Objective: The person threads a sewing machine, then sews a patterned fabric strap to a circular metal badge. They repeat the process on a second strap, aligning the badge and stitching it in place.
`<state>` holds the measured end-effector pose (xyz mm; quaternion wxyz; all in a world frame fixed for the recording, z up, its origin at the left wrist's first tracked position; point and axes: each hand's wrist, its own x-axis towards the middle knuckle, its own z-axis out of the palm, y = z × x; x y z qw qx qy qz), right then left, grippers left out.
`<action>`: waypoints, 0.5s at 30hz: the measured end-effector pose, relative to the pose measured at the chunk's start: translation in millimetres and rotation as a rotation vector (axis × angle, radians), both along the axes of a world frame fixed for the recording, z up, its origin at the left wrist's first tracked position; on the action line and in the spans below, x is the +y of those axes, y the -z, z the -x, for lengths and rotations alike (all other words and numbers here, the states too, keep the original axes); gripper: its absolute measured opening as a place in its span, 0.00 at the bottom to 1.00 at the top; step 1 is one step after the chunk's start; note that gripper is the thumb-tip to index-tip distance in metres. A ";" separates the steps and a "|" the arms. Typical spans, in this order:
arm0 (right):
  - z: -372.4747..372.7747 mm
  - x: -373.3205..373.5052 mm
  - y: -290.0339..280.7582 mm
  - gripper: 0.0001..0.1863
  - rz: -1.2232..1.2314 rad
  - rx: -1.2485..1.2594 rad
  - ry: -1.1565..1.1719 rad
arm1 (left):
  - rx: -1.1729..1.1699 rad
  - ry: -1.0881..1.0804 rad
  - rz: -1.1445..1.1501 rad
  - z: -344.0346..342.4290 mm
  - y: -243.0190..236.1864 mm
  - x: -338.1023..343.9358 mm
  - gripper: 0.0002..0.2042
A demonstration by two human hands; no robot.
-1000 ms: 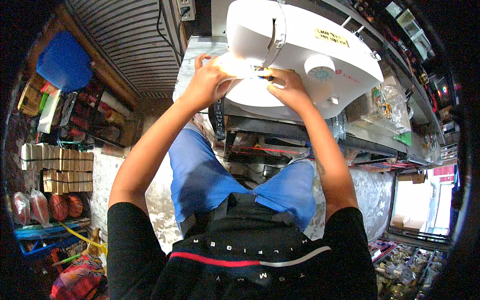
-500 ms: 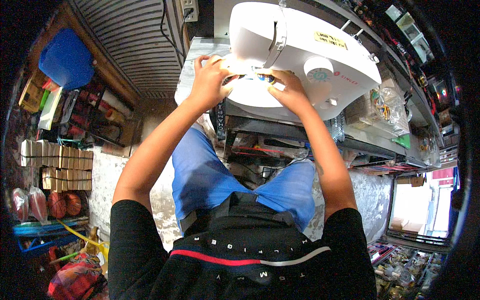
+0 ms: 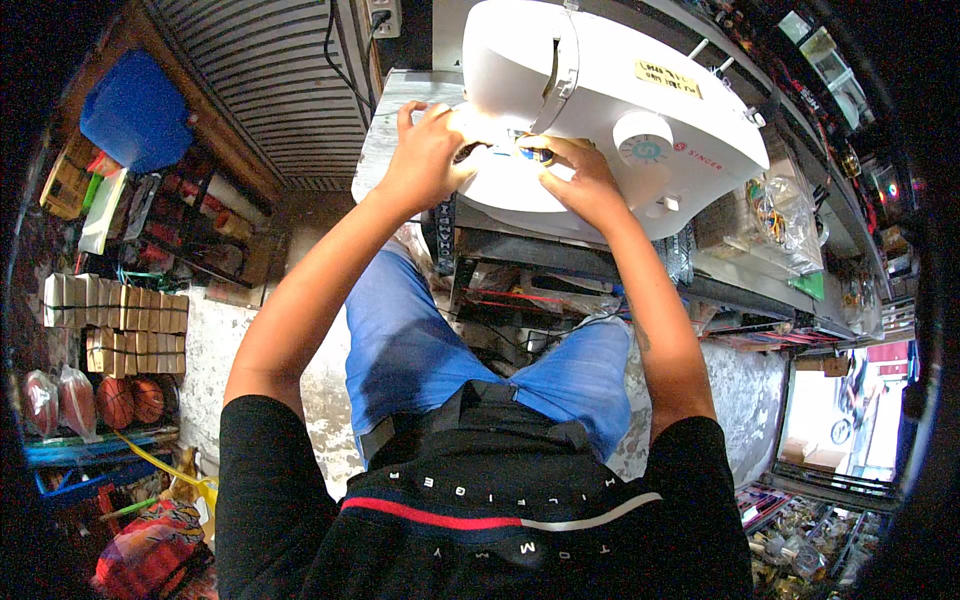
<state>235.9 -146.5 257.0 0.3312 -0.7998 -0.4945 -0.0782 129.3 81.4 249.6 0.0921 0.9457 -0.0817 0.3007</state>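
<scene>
hands [image 3: 428, 162] [image 3: 588, 185] at sewing machine [image 3: 615, 85]; bagged balls [image 3: 77, 403]

Apparently a small, crowded shop doubling as a workroom: cord-tied rows of small cream boxes [image 3: 112, 305] at nine o'clock, two round reddish-brown basketballs [image 3: 117, 402] between eight and nine, massed small glinting goods [image 3: 805, 553] at four, a white, rounded sewing machine [image 3: 605, 100] at one.

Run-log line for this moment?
left hand: beside glare, grip unclear; right hand: at small blue item, grip unclear; white sewing machine: before both hands
</scene>
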 end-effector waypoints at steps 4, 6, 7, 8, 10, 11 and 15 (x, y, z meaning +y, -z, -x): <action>-13.4 0.9 11.4 0.20 0.013 0.137 0.063 | 0.066 -0.014 0.071 -2.2 -3.0 3.1 0.16; -23.0 0.6 13.2 0.20 0.074 0.226 0.195 | -0.041 0.043 0.060 2.0 -2.3 0.7 0.15; -27.7 1.2 13.0 0.21 0.100 0.273 0.268 | -0.055 -0.025 0.015 5.2 -0.9 -1.9 0.15; -33.8 2.9 10.8 0.23 0.157 0.339 0.374 | -0.074 -0.084 -0.024 9.0 1.8 -5.5 0.15; -41.4 11.2 7.4 0.29 0.030 0.144 0.369 | -0.173 -0.098 0.052 16.6 9.1 -14.5 0.13; -44.0 16.7 5.5 0.30 -0.080 -0.043 0.299 | -0.150 -0.074 0.072 19.4 13.6 -19.5 0.12; -51.3 31.4 -6.5 0.30 -0.111 -0.411 0.239 | -0.200 -0.062 0.106 24.9 30.5 -31.0 0.10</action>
